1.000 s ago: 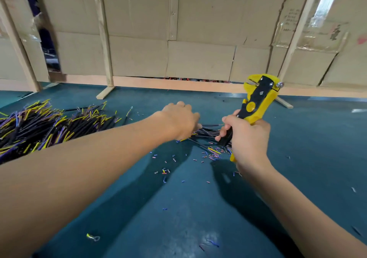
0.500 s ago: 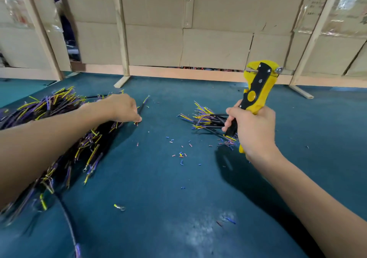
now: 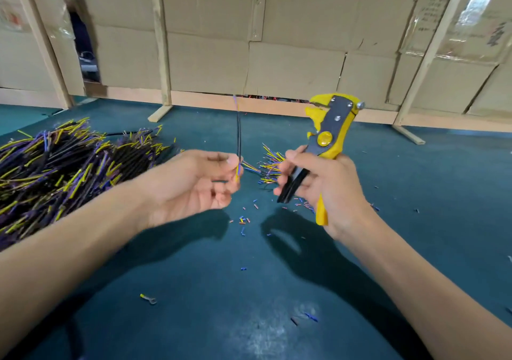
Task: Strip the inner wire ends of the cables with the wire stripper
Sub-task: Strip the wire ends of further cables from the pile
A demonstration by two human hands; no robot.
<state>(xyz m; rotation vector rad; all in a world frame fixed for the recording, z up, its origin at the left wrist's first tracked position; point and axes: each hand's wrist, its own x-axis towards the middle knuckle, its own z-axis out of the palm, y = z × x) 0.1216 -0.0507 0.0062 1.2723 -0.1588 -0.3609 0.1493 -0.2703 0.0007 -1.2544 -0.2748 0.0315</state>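
**Fresh cable raised for stripping**

Left hand [image 3: 194, 182] pinches one cable [image 3: 238, 138] upright, ends exposed for the tool. Right hand [image 3: 327, 190] grips the stripper [image 3: 328, 135], head up, beside it. Stripped cables [image 3: 270, 166] lie just beyond; the unstripped pile [image 3: 63, 166] sits left.

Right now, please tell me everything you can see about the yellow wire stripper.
The wire stripper is a hand tool with a yellow body, a dark grey metal plate fixed by screws near the head, and a round yellow knob in the middle. Its toothed head points up and away, slightly to the right. One handle is black, the other yellow; they stand spread apart. The right hand holds it by the handles above the teal table. No cable is in its head; the thin cable in the left hand stays apart.
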